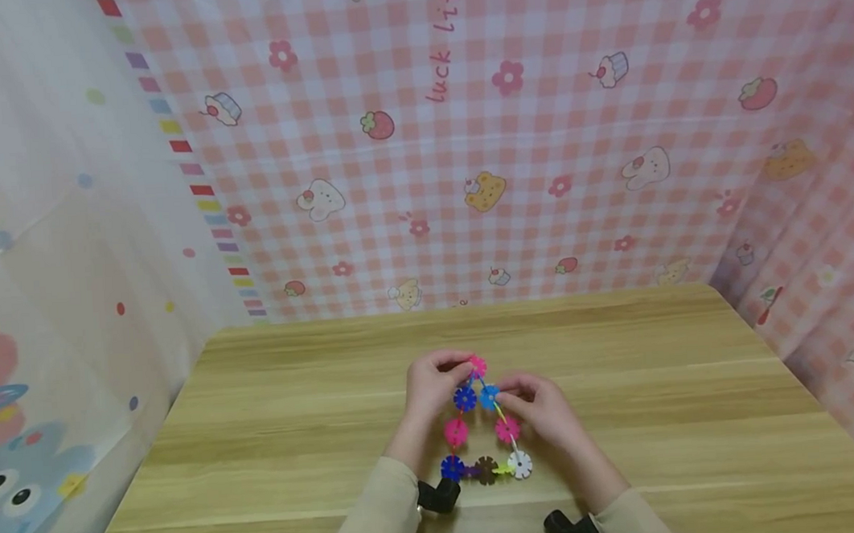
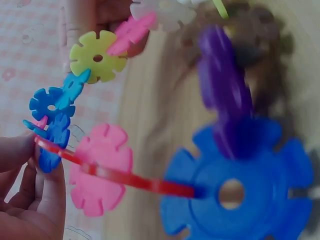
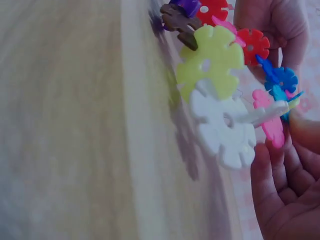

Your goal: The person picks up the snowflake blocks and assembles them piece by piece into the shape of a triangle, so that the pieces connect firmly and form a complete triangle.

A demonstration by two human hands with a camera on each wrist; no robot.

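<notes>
Notched plastic snowflake discs are slotted together into a triangle-shaped loop between the two hands. At its top is a pink disc [image 1: 479, 366], pinched between thumb and fingers of my left hand [image 1: 431, 385]. My right hand [image 1: 548, 411] pinches the loop's upper right side at a light blue disc [image 1: 489, 395]. Down the left run a dark blue disc [image 1: 464, 399], a pink one and a red one [image 2: 115, 172], reaching a blue corner disc [image 2: 265, 185]. Purple, brown [image 1: 486, 470] and yellow-green [image 3: 212, 62] discs form the bottom. A white disc [image 3: 225, 127] makes the right corner.
The loop is over a wood-grain table [image 1: 296, 402]. Pink checked cloth [image 1: 421, 154] hangs behind the table, with more cloth at both sides. Black wrist-worn mounts [image 1: 439, 497] stick out near both sleeves.
</notes>
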